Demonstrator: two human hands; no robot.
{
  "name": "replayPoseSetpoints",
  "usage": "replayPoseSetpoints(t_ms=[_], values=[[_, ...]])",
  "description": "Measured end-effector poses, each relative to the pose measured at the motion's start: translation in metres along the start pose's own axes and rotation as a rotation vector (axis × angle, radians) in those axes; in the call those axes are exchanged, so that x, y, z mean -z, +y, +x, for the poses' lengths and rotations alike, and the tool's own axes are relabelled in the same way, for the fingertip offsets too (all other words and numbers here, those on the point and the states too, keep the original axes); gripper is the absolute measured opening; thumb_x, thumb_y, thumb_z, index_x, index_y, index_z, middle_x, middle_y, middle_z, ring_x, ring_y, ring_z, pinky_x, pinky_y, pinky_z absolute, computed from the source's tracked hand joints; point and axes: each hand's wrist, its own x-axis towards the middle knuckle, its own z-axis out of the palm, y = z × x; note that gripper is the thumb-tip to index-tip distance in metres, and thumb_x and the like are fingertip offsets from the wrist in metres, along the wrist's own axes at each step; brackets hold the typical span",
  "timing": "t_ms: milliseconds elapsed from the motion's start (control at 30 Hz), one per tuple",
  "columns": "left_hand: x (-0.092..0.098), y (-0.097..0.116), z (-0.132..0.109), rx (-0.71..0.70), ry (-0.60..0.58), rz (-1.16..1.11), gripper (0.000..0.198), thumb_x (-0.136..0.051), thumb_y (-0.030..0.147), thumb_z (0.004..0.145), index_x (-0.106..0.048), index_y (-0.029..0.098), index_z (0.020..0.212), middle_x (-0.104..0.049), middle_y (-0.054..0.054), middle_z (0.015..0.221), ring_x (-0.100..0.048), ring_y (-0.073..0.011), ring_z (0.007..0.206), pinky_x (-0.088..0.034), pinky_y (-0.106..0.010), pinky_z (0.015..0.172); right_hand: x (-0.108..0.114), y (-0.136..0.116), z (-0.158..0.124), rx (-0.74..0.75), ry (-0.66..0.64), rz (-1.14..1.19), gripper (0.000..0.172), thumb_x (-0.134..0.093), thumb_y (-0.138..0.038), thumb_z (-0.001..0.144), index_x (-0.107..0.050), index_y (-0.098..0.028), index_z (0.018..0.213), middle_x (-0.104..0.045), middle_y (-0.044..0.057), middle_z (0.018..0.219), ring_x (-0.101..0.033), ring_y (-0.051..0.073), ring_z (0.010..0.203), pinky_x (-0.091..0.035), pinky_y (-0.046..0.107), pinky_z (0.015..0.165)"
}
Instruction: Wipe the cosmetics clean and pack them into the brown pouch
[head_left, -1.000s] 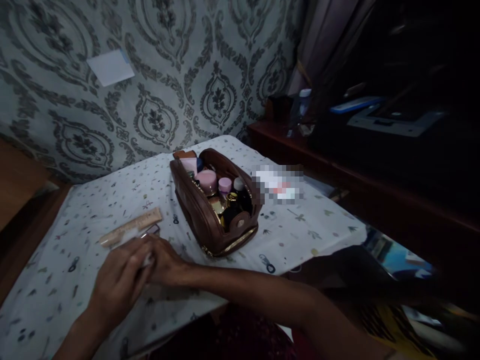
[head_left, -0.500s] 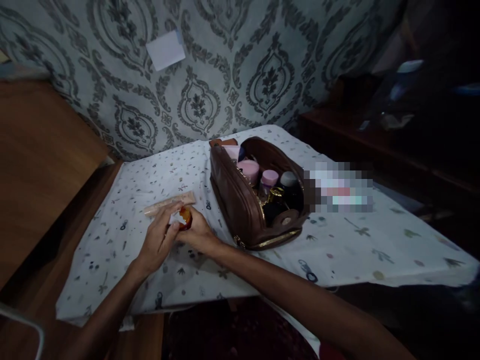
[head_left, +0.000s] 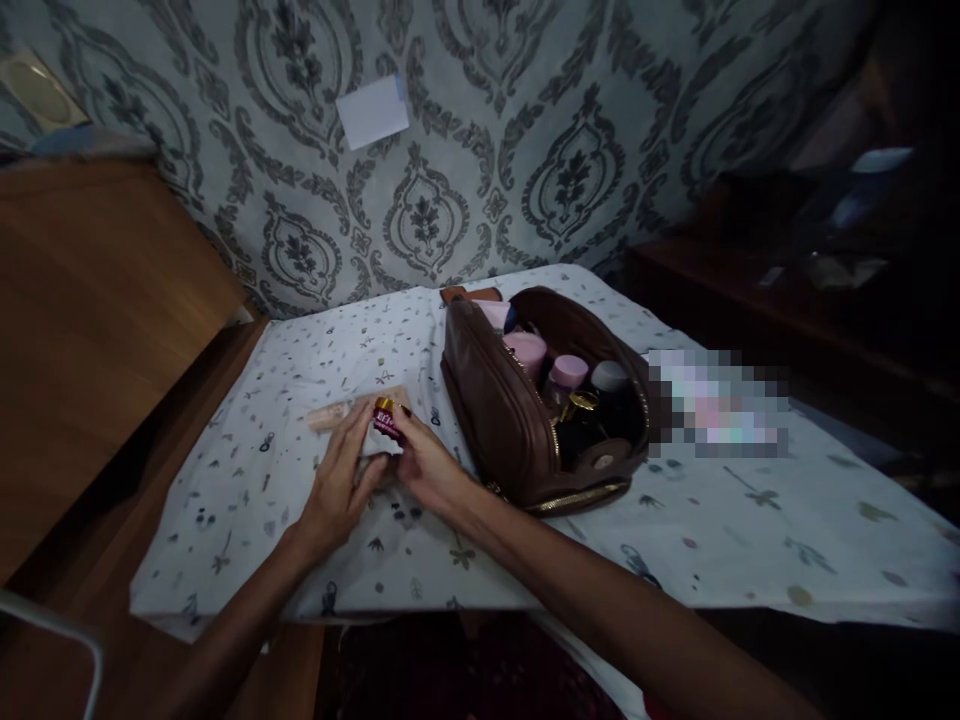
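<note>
Maroon and gold, a small container (head_left: pixel 388 421) with pale lettering is held above the near left part of the patterned white tablecloth (head_left: pixel 262 540), between the two hands of the person. The right hand (head_left: pixel 433 462) grasps it, with the thumb on its side. The left hand (head_left: pixel 341 485) is curled at the other side, its fingers close against the container, and a white piece (head_left: pixel 385 442) with a ragged edge shows between them; I cannot tell if this hand grips the container or only the white piece. Just beyond the hands lies a beige tube (head_left: pixel 328 417), which they partly cover. To the right stands an open brown leather bag (head_left: pixel 491 430), well filled: I see a pink round jar (head_left: pixel 527 352), a pink-capped bottle (head_left: pixel 570 372) and a grey cap (head_left: pixel 609 376). Behind the bag lies an orange-brown item (head_left: pixel 480 294), and on the damask-patterned wallpaper (head_left: pixel 426 215) there is a white sheet (head_left: pixel 373 112).
</note>
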Motion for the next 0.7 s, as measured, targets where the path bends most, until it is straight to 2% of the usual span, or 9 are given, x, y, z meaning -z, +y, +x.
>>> replayPoseSetpoints(t_ms=[100, 167, 300, 367, 533, 700], values=[[-0.007, -0.001, -0.002, -0.015, 0.028, 0.063, 0.076, -0.058, 0.035, 0.096, -0.018, 0.024, 0.159, -0.043, -0.016, 0.155, -0.041, -0.0298, 0.145, -0.039, -0.051, 0.118, 0.0, 0.005, 0.0, -0.019, -0.004, -0.057, 0.052, -0.081, -0.061, 0.069, -0.069, -0.025, 0.104, -0.072, 0.001, 0.106, -0.064, 0.017, 0.093, -0.051, 0.024, 0.069], [-0.011, -0.004, -0.004, 0.003, 0.072, 0.074, 0.081, -0.062, 0.037, 0.093, -0.016, 0.023, 0.158, -0.043, -0.019, 0.154, -0.042, -0.0315, 0.144, -0.04, -0.053, 0.116, -0.001, 0.01, -0.001, -0.014, -0.019, -0.112, 0.055, -0.077, -0.064, 0.071, -0.067, -0.025, 0.107, -0.072, 0.002, 0.11, -0.065, 0.019, 0.099, -0.053, 0.028, 0.079], [-0.016, -0.012, -0.005, 0.048, 0.118, 0.014, 0.075, -0.06, 0.032, 0.094, -0.02, 0.021, 0.156, -0.046, -0.019, 0.149, -0.047, -0.03, 0.139, -0.041, -0.051, 0.114, -0.003, 0.015, -0.004, 0.043, -0.046, -0.211, 0.054, -0.075, -0.064, 0.074, -0.064, -0.025, 0.11, -0.071, 0.003, 0.113, -0.063, 0.02, 0.11, -0.046, 0.036, 0.102], [-0.016, -0.016, -0.004, 0.055, 0.143, -0.024, 0.07, -0.06, 0.033, 0.093, -0.026, 0.021, 0.153, -0.05, -0.017, 0.143, -0.051, -0.0293, 0.135, -0.042, -0.051, 0.113, -0.004, 0.011, -0.005, 0.067, -0.064, -0.257, 0.051, -0.076, -0.058, 0.074, -0.065, -0.025, 0.111, -0.069, 0.003, 0.116, -0.062, 0.02, 0.114, -0.041, 0.036, 0.107], [-0.015, -0.023, -0.001, 0.105, 0.126, -0.136, 0.064, -0.061, 0.039, 0.092, -0.035, 0.021, 0.147, -0.051, -0.016, 0.141, -0.051, -0.0289, 0.133, -0.041, -0.05, 0.114, -0.003, -0.005, -0.005, 0.21, -0.036, -0.473, 0.045, -0.079, -0.043, 0.071, -0.065, -0.024, 0.11, -0.066, 0.004, 0.115, -0.06, 0.021, 0.112, -0.044, 0.036, 0.103], [-0.011, -0.02, 0.001, 0.314, 0.129, -0.403, 0.074, -0.066, 0.052, 0.085, -0.039, 0.021, 0.146, -0.05, -0.016, 0.146, -0.054, -0.0289, 0.131, -0.047, -0.043, 0.108, -0.006, -0.008, -0.009, 0.584, 0.014, -0.941, 0.048, -0.084, -0.025, 0.066, -0.064, -0.023, 0.109, -0.064, 0.004, 0.11, -0.059, 0.023, 0.104, -0.05, 0.038, 0.092]])
